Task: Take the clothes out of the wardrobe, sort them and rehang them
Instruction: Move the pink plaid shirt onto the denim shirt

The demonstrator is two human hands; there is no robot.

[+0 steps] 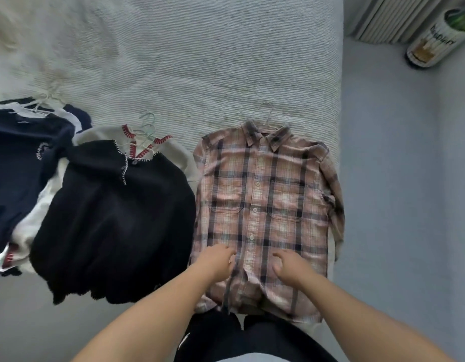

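Note:
A pink plaid button shirt lies flat on the bed on a thin wire hanger. My left hand and my right hand hover over its lower front, either side of the button line, fingers loosely curled and holding nothing. To the left lies a black cardigan on top of a cream garment with red stitching, both on pale hangers. Further left sits a pile of navy and white tops, also on hangers.
The bed's ribbed pale cover stretches away behind the clothes. The grey floor runs along the bed's right edge. A tall printed cylinder and a white radiator stand at the top right. My dark trousers show at the bottom.

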